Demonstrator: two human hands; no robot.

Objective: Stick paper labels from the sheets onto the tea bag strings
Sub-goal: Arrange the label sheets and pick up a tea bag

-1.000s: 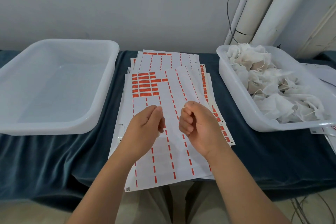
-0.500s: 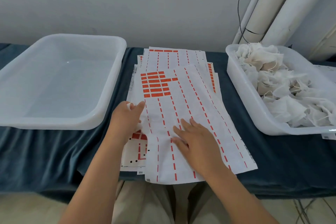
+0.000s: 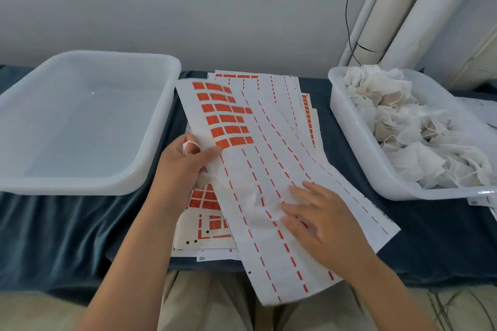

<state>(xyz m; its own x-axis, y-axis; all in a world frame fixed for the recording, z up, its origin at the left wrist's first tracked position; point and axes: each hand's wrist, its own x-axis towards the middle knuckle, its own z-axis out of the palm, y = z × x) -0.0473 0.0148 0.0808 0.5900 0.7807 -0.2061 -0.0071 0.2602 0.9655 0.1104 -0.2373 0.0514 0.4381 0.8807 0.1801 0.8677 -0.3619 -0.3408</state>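
A thin, glossy white paper sheet [image 3: 269, 174], striped with dashed red lines and carrying a block of orange rectangular labels [image 3: 226, 115] at its far left, is lying slantwise over a stack of sheets [image 3: 207, 226] on the dark blue velvety cloth [image 3: 53, 236]. The left hand [image 3: 185, 166] is pinching the sheet's left edge between thumb and fingers. The right hand [image 3: 320, 223] is pressing flat on it, fingers spread. Crumpled white gauze tea bags [image 3: 403, 121] with thin strings are filling the right translucent plastic tub [image 3: 357, 142]; a matching rounded tub [image 3: 88, 187] is sitting left. Compared with half a second ago, the sheet is turning further, its near end now overhanging the table edge and exposing more of the stack.
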